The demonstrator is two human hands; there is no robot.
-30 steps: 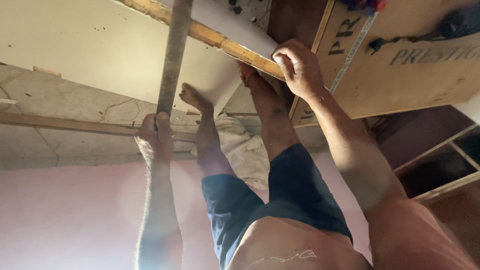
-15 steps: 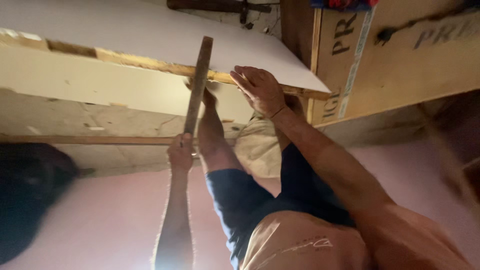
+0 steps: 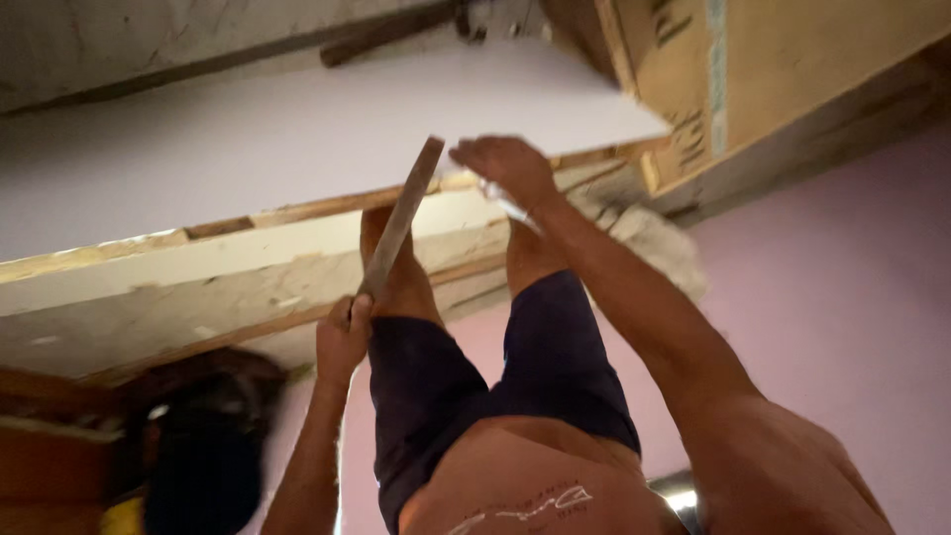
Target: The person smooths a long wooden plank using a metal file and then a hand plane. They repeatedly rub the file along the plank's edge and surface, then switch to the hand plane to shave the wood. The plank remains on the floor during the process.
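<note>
My left hand (image 3: pixel 342 332) is shut on the lower end of a long flat tool (image 3: pixel 401 218), like a file or narrow strip. The tool slants up and its tip meets the raw wooden edge (image 3: pixel 297 210) of a large white board (image 3: pixel 248 149). My right hand (image 3: pixel 505 163) rests on that same edge just right of the tool's tip, fingers curled over the board. Something small and pale under its fingers is too blurred to name. My bare legs in dark blue shorts (image 3: pixel 475 386) stretch toward the board, and my feet touch its edge.
Pale wooden planks (image 3: pixel 198 287) lie beneath the board. A brown cardboard box (image 3: pixel 792 69) sits at the upper right. A pink surface (image 3: pixel 842 297) fills the right side. A dark rounded object (image 3: pixel 198 446) with a yellow patch is at the lower left.
The view has swung, so the board now fills the upper left. The tool has tilted from near upright to a slant. My right hand stays on the board's edge beside its tip.
</note>
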